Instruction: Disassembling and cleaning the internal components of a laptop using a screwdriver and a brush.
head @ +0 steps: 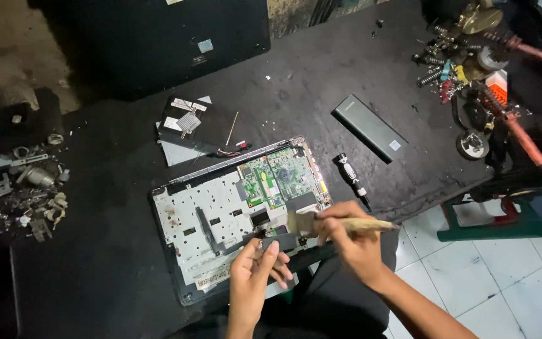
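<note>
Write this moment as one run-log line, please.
right hand: holds brush | left hand: at laptop chassis edge | brush bristles near green circuit board | screwdriver beside

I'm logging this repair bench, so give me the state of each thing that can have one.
Laptop: opened up, board exposed.
Brush: held in right hand, bristles on the laptop.
Left hand: steadying the laptop's near edge.
Screwdriver: lying unused.
Battery: out, lying apart.

Under both hands: opened laptop base [221, 220], matt silver stamped metal plate, black plastic rim, glossy green circuit board [277, 179]. Right hand [352, 242] grips worn pale wooden brush [340, 223], soft bristles. Beyond right hand: smooth matt black rectangular pack [369, 127]. Worktop [321, 69]: matt black, dusty.
</note>
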